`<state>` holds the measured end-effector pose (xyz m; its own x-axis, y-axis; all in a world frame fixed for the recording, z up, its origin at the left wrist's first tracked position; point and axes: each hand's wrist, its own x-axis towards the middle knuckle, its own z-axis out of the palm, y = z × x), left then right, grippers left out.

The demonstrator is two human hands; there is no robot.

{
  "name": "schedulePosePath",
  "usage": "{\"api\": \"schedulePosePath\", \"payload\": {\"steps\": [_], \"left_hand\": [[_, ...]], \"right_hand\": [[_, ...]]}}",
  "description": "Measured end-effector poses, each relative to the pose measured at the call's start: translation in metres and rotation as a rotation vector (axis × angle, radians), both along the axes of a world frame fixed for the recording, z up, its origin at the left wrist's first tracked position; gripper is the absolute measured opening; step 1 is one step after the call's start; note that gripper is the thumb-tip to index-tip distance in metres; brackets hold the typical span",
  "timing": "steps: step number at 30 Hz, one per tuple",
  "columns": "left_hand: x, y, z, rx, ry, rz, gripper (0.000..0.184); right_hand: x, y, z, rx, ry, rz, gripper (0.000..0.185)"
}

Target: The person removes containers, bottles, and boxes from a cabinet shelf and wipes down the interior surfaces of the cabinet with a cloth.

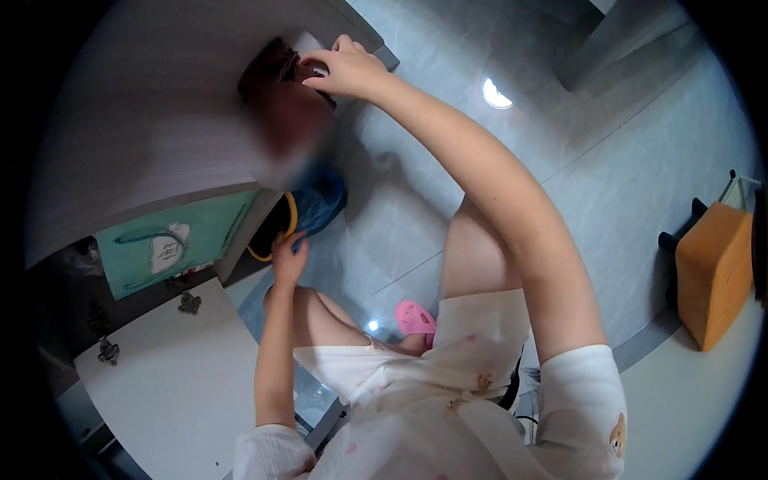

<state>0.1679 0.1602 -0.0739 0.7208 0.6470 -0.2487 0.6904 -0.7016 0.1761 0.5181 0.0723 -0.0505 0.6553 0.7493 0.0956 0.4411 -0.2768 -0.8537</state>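
Note:
My right hand (346, 70) reaches up to the far end of the grey cabinet. Its thumb and fingers curl around the edge of a dark red, crumpled item (272, 70) with a pale part beside it. A blur covers the lower part of this item, so its kind cannot be made out. My left hand (290, 254) hangs lower, fingers apart, in front of a blue bin (322, 202) with a yellow rim. Whether the fingertips touch that rim is unclear. Nothing shows in this hand.
A white cabinet door (176, 376) stands open at lower left, its metal hinges showing. Inside the cabinet is a mint-green paper bag (180, 240). An orange cushioned seat (712, 272) is at the right. A pink clog (414, 318) rests on the grey tiled floor (400, 232).

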Motion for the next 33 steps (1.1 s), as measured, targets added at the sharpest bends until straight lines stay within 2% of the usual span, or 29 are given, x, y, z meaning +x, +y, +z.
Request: {"api": "schedulePosePath", "payload": {"steps": [5, 8, 10, 12, 15, 17, 18, 20, 21, 23, 24, 26, 28, 31, 33], "left_hand": [[-0.012, -0.005, 0.0, -0.041, -0.088, -0.043, 0.029], [-0.011, -0.023, 0.021, 0.05, -0.106, -0.138, 0.032], [-0.011, -0.033, 0.038, 0.0, -0.113, -0.062, 0.033], [-0.015, -0.034, 0.042, 0.02, -0.183, -0.091, 0.035], [-0.03, -0.043, 0.066, -0.078, -0.179, -0.005, 0.033], [-0.042, -0.043, 0.079, -0.046, 0.029, -0.013, 0.03], [-0.057, -0.051, 0.078, -0.036, 0.039, -0.02, 0.03], [-0.071, -0.057, 0.081, -0.025, 0.004, -0.05, 0.032], [-0.071, -0.059, 0.083, -0.022, -0.03, -0.077, 0.035], [-0.086, -0.063, 0.077, -0.086, -0.084, -0.109, 0.045], [-0.083, -0.075, 0.09, -0.133, -0.167, -0.145, 0.048], [-0.085, -0.101, 0.119, -0.133, -0.068, -0.198, 0.052], [-0.092, -0.118, 0.146, -0.195, -0.006, -0.206, 0.053], [-0.092, -0.121, 0.182, -0.39, 0.055, -0.213, 0.053], [-0.092, -0.118, 0.199, -0.468, 0.115, -0.277, 0.051]], "right_hand": [[-0.003, 0.002, -0.007, 0.119, 0.034, 0.008, 0.042], [-0.008, 0.003, -0.022, 0.144, 0.042, -0.002, 0.042], [-0.008, 0.002, -0.005, 0.154, 0.135, -0.014, 0.039], [-0.01, 0.0, -0.003, 0.166, 0.088, -0.02, 0.037], [-0.015, 0.005, -0.015, 0.305, 0.146, -0.006, 0.039], [-0.017, 0.011, -0.022, 0.598, 0.396, 0.032, 0.037], [-0.015, 0.009, -0.024, 0.601, 0.372, 0.038, 0.037], [-0.001, -0.001, -0.012, 0.52, 0.495, -0.031, 0.034], [0.009, -0.011, -0.003, 0.524, 0.462, -0.053, 0.034], [0.034, -0.037, 0.027, 0.194, 0.155, -0.194, 0.03], [0.043, -0.049, 0.042, 0.19, 0.131, -0.233, 0.03], [0.057, -0.08, 0.085, -0.084, 0.163, -0.177, 0.032], [0.055, -0.113, 0.112, -0.212, 0.008, -0.189, 0.035], [0.035, -0.172, 0.143, -0.412, -0.009, -0.206, 0.041], [-0.005, -0.225, 0.173, -0.411, 0.082, -0.202, 0.046]]}}
